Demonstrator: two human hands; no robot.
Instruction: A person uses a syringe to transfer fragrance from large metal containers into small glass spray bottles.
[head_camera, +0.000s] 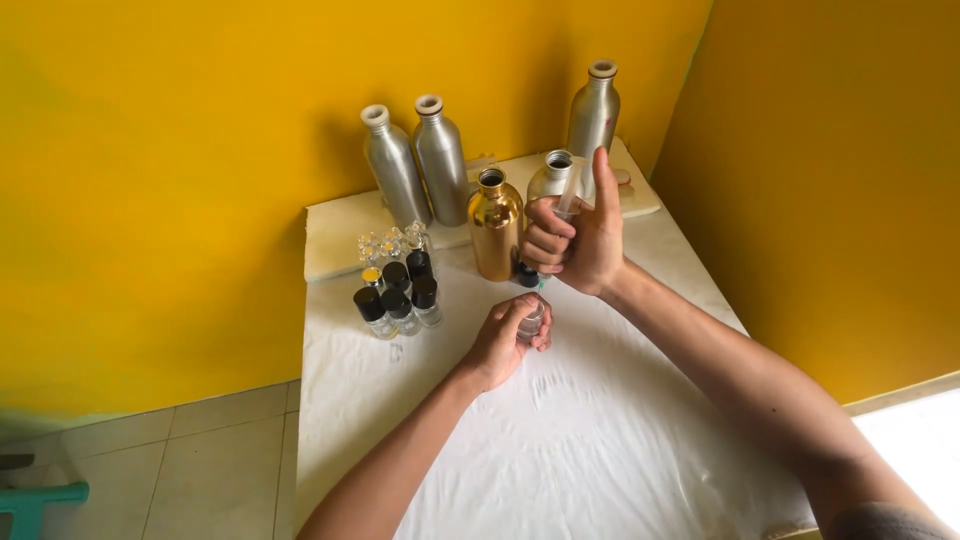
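While clutched, vial (531, 321) under syringe (566, 200).

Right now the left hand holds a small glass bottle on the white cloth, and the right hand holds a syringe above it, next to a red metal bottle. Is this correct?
Not quite: the head view shows the metal bottle beside the right hand is gold, not red. The rest holds: the left hand grips the small glass bottle on the white cloth, syringe above.

Bright yellow walls (150, 200) meet in a corner above a white-covered table (600, 450) and pale tiled floor (200, 460).
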